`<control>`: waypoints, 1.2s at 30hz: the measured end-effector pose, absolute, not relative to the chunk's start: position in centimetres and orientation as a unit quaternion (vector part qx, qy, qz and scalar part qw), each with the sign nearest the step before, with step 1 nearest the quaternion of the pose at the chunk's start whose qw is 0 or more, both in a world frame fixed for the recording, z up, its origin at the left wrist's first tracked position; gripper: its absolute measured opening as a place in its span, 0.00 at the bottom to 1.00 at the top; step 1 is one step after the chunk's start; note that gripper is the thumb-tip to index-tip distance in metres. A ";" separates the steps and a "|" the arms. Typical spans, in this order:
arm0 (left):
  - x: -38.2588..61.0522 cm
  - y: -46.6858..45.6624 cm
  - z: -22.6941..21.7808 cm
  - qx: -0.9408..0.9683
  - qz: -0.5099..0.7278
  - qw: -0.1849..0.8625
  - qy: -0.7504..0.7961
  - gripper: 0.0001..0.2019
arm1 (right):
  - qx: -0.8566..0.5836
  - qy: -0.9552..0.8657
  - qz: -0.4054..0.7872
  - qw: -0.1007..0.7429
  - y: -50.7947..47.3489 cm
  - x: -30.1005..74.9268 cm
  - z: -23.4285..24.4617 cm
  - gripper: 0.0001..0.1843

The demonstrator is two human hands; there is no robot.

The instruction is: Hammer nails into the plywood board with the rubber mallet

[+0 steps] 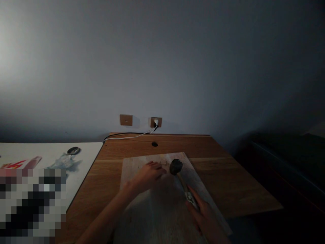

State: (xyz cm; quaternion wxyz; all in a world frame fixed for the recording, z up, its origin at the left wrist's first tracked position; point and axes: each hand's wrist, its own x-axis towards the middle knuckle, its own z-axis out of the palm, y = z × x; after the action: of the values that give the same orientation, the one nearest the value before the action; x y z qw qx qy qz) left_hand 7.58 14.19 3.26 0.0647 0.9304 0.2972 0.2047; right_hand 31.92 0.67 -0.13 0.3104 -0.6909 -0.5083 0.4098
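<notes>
A pale cutting board (142,162) lies on a wooden table (228,169). My right hand (203,217) is wrapped round the handle of a mallet (176,166), whose dark round head rests near the board's far edge. My left hand (147,174) lies on the board just left of the mallet head, fingers curled together; whether they pinch anything is hidden in the dim light. A few dark specks lie on the board by those fingers.
A white cable (127,137) runs from a wall socket (155,122) across the table's back edge. A small dark spot (154,144) sits on the table behind the board. A white surface (83,159) with a clear bottle (64,159) adjoins on the left.
</notes>
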 end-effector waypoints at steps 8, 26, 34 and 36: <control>1.7 17.0 1.5 0.820 0.272 0.184 0.469 0.12 | -0.685 -0.506 0.427 0.304 0.3 31.6 1.6 0.39; 1.6 16.8 -0.7 0.818 0.312 0.138 0.464 0.09 | -0.641 -0.532 0.455 0.314 1.6 29.0 2.3 0.38; 1.7 17.0 -0.9 0.794 0.317 0.205 0.477 0.20 | -0.581 -0.589 0.470 0.309 4.2 24.4 4.2 0.33; 1.6 17.1 -1.1 0.784 0.323 0.210 0.486 0.23 | -0.571 -0.599 0.472 0.304 4.8 23.5 4.0 0.33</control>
State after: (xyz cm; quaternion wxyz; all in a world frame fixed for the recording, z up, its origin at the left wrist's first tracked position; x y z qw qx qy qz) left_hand 1.60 17.07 -1.12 0.2101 0.7844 0.4863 0.3227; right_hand 23.48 4.76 4.04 0.3043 -0.5709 -0.5987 0.4723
